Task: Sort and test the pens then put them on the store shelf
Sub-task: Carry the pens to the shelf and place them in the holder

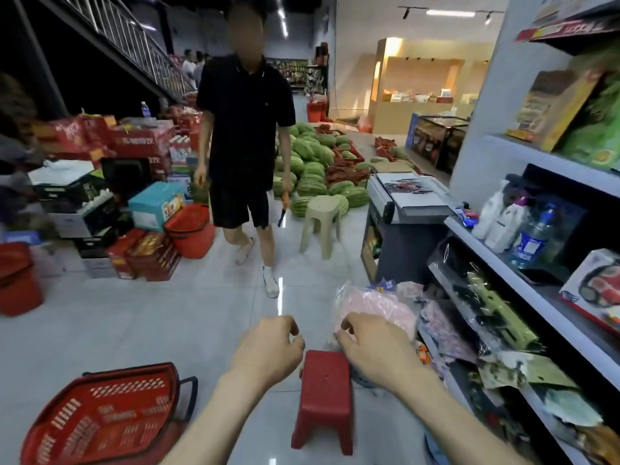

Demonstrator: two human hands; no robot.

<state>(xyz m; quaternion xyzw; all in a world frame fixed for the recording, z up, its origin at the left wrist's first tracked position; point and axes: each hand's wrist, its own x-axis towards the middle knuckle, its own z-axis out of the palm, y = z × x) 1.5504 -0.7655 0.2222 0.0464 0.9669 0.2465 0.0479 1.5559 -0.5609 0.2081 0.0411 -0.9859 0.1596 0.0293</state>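
Both my hands hover above a small red plastic stool (pixel 324 397). My left hand (pixel 268 347) is loosely curled, holding nothing; my right hand (pixel 372 347) pinches a clear plastic bag of pink items (pixel 369 302) just beyond its fingertips. Whether these are pens I cannot tell.

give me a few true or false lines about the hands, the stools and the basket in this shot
1. The red stool stands on the floor below the two hands. True.
2. The red basket is full of pens. False: no pens show in it.
3. The right hand touches a clear pink bag. True.
4. The left hand grips the basket handle. False: it is curled in the air, apart from the basket.
5. The beige stool lies tipped over. False: it stands upright by the watermelons.
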